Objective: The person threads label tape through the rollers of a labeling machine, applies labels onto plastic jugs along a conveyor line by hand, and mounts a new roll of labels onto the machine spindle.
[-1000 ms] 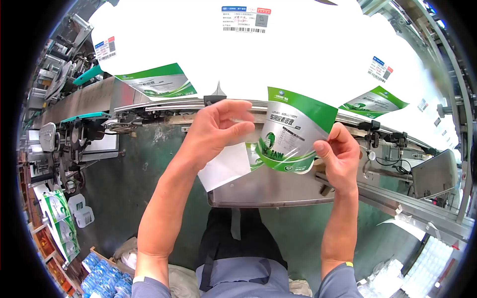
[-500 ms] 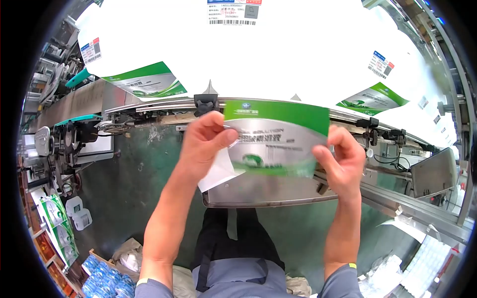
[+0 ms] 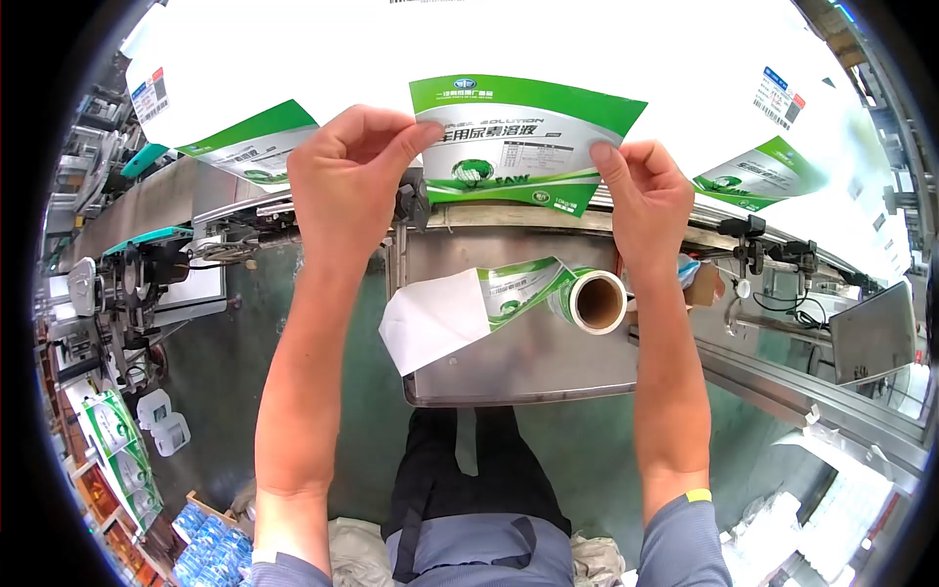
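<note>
A green and silver printed label (image 3: 518,147) is stretched between my two hands, printed side toward me, in front of a bright white container (image 3: 548,39). My left hand (image 3: 352,186) pinches its left edge between thumb and fingers. At the right edge, my right hand (image 3: 646,196) grips it the same way. Whether the label touches the white surface I cannot tell. Below, a roll of labels (image 3: 597,301) lies on a metal tray (image 3: 528,372), with its white backing strip (image 3: 430,318) unrolled to the left.
White containers bearing the same label (image 3: 753,176) stand left and right along the conveyor rail (image 3: 548,215). A metal box (image 3: 873,333) is at the right. Blue-wrapped items (image 3: 210,548) sit low on the left, beside a label strip (image 3: 122,455) on a rack.
Both hands have moved the label up and away from me, toward the white container. The roll and backing strip on the tray are now uncovered.
</note>
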`<state>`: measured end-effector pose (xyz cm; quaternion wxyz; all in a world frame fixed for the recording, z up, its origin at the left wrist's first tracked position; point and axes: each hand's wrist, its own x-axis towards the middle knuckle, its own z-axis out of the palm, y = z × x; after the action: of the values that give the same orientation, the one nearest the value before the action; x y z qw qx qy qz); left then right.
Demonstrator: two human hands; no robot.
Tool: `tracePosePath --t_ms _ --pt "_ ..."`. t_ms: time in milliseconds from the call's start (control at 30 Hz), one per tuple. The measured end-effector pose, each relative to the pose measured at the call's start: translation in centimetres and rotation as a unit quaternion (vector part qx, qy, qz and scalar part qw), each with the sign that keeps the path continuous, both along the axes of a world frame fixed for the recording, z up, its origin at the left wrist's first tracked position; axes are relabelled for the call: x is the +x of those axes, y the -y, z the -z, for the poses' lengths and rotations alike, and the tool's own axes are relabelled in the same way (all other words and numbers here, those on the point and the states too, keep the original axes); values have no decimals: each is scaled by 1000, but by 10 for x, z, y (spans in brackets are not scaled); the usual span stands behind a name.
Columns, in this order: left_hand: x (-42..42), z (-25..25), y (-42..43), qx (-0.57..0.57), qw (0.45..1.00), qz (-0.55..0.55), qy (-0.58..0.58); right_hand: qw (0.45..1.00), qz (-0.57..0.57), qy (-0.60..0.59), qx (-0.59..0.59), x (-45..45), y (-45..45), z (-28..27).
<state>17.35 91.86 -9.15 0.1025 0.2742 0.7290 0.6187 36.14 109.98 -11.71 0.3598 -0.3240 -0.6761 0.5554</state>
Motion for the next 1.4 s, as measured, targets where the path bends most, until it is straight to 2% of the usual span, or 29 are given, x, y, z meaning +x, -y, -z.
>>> tracePosePath --t_ms 200,333,700,900,1167,1400 --pt "-3 8 -7 25 1000 7 -9 999 1 -19 28 -3 -7 7" --pt "-4 8 -9 -3 1000 13 -17 999 8 -4 32 -4 -7 3" --pt "2 3 -11 -15 997 -32 -73 999 16 -1 52 -8 -3 4" --pt "0 2 -11 -18 997 -20 -75 998 16 14 65 -8 -4 5" --pt "-3 9 -10 -6 998 -1 -62 998 0 -60 18 -8 -5 11" --pt "0 7 -12 -7 998 -17 -59 998 6 -40 43 -8 -7 14"
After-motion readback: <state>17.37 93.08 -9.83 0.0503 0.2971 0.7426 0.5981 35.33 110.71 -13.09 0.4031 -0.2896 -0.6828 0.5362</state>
